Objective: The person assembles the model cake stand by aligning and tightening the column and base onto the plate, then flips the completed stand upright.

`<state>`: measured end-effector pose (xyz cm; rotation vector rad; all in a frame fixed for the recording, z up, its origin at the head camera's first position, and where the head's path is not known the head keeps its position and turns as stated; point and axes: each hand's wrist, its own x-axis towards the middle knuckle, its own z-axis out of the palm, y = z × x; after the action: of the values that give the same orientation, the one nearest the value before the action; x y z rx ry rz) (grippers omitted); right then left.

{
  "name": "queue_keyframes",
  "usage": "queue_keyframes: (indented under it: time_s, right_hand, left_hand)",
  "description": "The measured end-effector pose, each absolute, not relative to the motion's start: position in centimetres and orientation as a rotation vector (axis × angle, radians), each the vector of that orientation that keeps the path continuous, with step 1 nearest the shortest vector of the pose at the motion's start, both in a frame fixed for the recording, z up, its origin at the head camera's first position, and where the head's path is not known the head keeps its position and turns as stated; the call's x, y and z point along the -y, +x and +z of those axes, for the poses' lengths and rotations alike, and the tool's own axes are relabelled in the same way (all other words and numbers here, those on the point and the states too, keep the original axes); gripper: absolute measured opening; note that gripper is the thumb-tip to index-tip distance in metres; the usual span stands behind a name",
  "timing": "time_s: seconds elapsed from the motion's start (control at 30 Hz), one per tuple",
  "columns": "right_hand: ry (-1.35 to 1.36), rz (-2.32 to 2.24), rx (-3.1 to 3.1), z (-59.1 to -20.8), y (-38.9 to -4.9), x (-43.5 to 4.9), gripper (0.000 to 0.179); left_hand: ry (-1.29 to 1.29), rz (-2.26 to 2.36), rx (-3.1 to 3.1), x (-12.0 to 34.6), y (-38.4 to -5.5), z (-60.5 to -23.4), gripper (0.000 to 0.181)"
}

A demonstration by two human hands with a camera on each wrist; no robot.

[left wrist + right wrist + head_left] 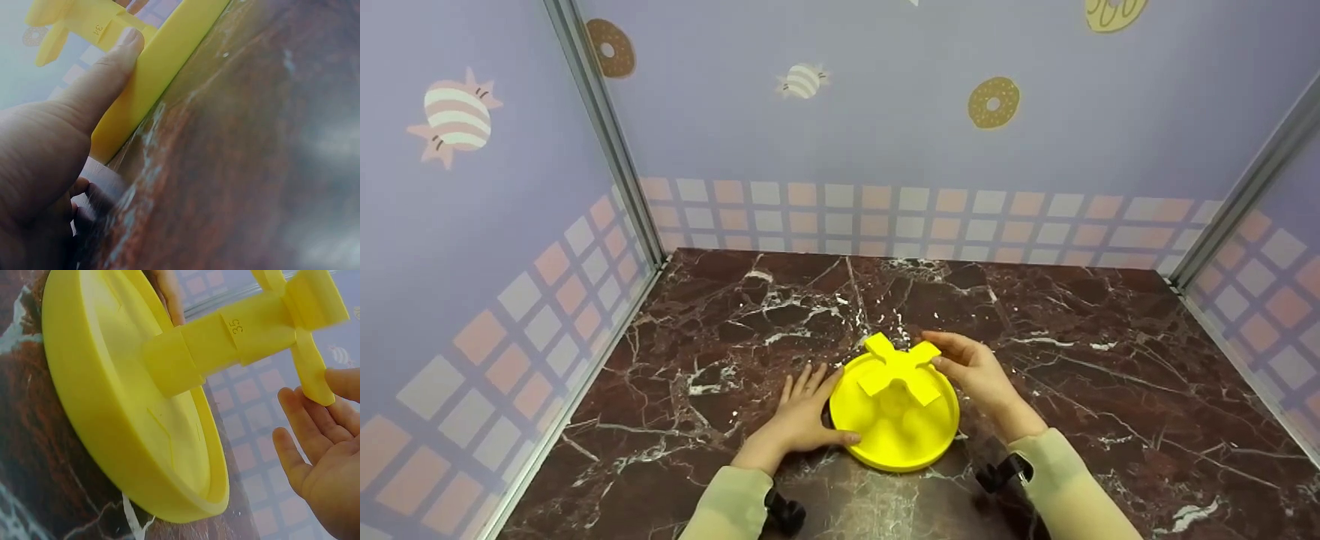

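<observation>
A round yellow dish-like base [894,454] with a raised rim stands on the table. From its middle rises a stepped yellow post [211,343], marked "35" on the side seen in the right wrist view. A four-armed yellow cross piece [900,367] tops the post. My left hand [802,420] rests against the base's left side, thumb on the near rim and the other fingers spread, fairly straight. With thumb and fingertips, my right hand [976,375] pinches one arm of the cross; its other fingers hang loosely below, apart from the base.
The tabletop [720,390] is dark red marble with white veins. White specks [892,322] lie behind the base. Patterned panels [840,150] enclose the back and both sides, with metal posts [607,127] at the corners. Each wrist carries a small black camera [785,512].
</observation>
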<state>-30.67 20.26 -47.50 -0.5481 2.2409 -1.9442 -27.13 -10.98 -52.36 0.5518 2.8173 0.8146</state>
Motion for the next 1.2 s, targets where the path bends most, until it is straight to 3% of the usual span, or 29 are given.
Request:
queue_keyframes:
  time_s: [1.2]
  right_hand:
    - [-0.388, -1.98, -2.58, -48.0, -29.8, -18.1, 0.042]
  left_hand:
    - [0.546, 0.78, -2.834, 10.7, -27.0, -52.3, 0.119]
